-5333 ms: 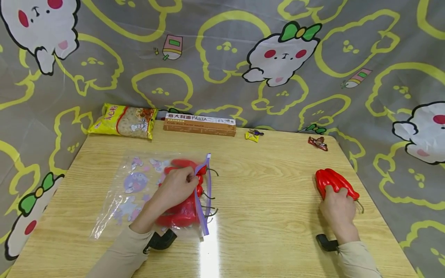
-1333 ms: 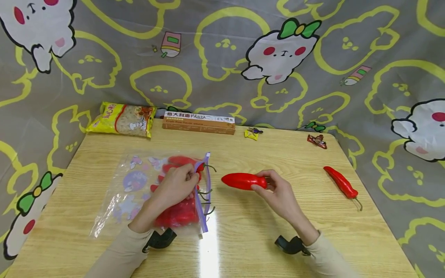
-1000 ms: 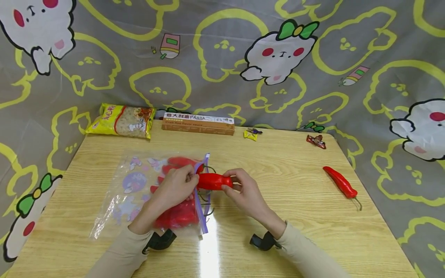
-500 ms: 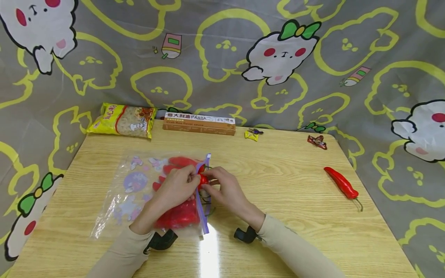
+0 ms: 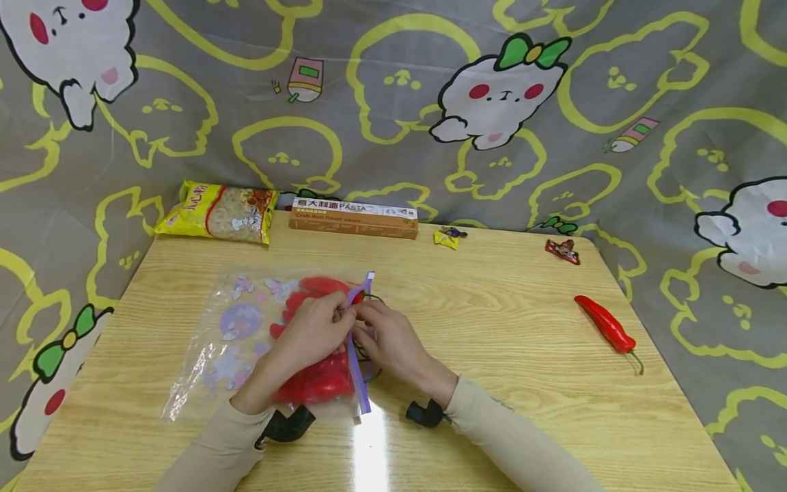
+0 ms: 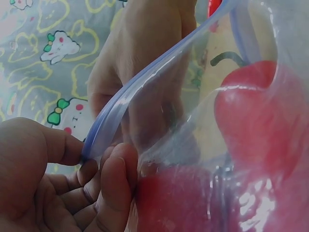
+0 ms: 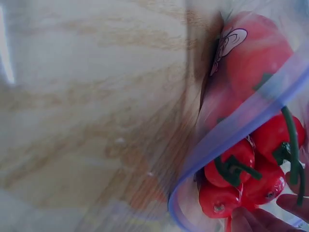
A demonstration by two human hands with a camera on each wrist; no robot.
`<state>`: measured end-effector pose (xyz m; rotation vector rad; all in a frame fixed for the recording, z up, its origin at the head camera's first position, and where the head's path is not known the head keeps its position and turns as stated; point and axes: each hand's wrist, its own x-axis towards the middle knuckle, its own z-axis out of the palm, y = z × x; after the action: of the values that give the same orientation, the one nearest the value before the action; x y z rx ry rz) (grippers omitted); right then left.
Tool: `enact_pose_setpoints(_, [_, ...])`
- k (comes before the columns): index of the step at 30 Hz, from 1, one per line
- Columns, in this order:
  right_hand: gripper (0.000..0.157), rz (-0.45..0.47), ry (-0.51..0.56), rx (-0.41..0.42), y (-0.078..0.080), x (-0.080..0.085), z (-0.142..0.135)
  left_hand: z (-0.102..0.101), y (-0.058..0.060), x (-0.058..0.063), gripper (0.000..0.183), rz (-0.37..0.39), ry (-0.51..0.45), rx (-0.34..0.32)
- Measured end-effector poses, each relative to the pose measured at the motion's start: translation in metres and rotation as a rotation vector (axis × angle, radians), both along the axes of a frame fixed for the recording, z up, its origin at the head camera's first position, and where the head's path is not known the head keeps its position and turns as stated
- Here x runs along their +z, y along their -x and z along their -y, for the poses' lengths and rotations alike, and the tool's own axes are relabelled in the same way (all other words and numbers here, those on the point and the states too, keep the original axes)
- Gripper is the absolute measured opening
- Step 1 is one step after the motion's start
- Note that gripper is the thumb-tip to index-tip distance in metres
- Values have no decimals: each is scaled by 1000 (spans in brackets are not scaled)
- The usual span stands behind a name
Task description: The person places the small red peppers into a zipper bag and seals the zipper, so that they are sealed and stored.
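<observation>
A clear zip bag [image 5: 203, 355] with a purple zip edge and cartoon prints lies on the table, with several red chili peppers [image 5: 322, 376] inside. My left hand [image 5: 316, 328] pinches the upper lip of its mouth between thumb and fingers; in the left wrist view the purple zip [image 6: 116, 99] is lifted there. My right hand [image 5: 396, 345] is at the mouth, fingertips inside around the stem end of a red chili pepper [image 7: 263, 186], whose body is hidden by the bag and hands. Green stems [image 7: 292, 140] stick out at the opening. Another chili pepper [image 5: 605, 324] lies at the right.
Along the back of the table [image 5: 492, 410] are a yellow bag of dry food [image 5: 221, 213], a pasta box [image 5: 353, 222], small yellow and dark wrapped sweets [image 5: 447, 238] and a red-brown wrapper [image 5: 562, 251]. A printed cloth [image 5: 381, 82] hangs behind.
My right hand has picked one chili pepper from the right side, carried it left and pushed it into the bag's mouth. My left hand has kept its hold on the zip edge.
</observation>
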<state>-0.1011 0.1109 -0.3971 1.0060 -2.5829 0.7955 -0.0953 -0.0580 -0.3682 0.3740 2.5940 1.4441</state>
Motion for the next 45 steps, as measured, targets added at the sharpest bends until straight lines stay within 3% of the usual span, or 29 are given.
enact_pose_setpoints(4, [26,19,16,-21,-3,5,-12,1,-1,-1,14,3,-12,3])
enact_pose_setpoints(7, [25,44,46,-82,-5,13,-35,1,-1,-1,16,2,-14,10])
enact_pose_setpoints(12, [26,-4,21,-335,4,25,-107,1,-1,0,17,-10,-10,13])
enact_pose_setpoints(17, [34,-80,-142,-651,16,20,-211,1,-1,0,15,-4,-7,9])
enact_pose_setpoints(20, [39,-6,-250,-848,13,17,-270,1,-1,0,14,2,-1,6])
enact_pose_setpoints(25, [53,305,-371,-1069,3,16,-337,1,-1,0,11,-4,7,-1])
enact_pose_setpoints(27, [56,421,-404,-1089,-1,15,-352,1,-1,1,10,-10,8,-2])
enact_pose_setpoints(30, [53,495,-456,-1078,-5,14,-365,1,-1,0,10,-14,3,-4])
enact_pose_setpoints(37, [52,506,-493,-1050,-6,12,-368,2,-2,-1,11,-14,-6,-6])
enact_pose_setpoints(41, [48,355,-438,-995,-7,10,-353,3,-2,0,9,-12,16,-7])
enact_pose_setpoints(45, [45,205,-268,-864,-6,21,-306,3,-1,2,4,-22,39,-7])
